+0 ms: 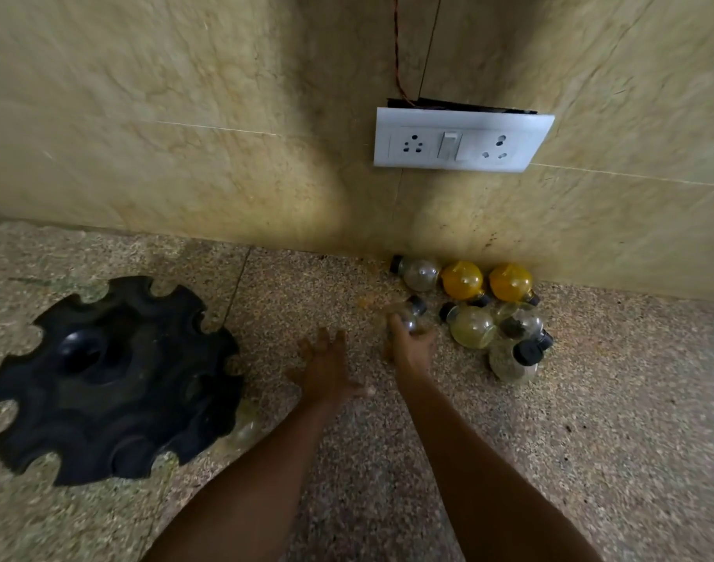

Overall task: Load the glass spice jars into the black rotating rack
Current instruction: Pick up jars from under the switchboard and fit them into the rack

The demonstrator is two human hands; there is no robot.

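The black rotating rack (116, 379) sits on the speckled counter at the left, seen from above, its notched rim slots empty on top. A clear jar (245, 429) shows under its right edge. Several round glass spice jars with black caps lie in a heap by the wall at the right: two yellow-filled ones (462, 279) (510, 282), a clear one (419, 273), a pale greenish one (470, 326), others behind. My right hand (412, 342) is closed around a clear jar (412, 314) at the heap's left edge. My left hand (326, 367) hovers open beside it, fingers spread.
A beige tiled wall runs along the back of the counter (387, 460). A white socket and switch plate (460, 142) is mounted above the jars, with thin wires (397, 54) rising from it. Bare counter lies between rack and jars.
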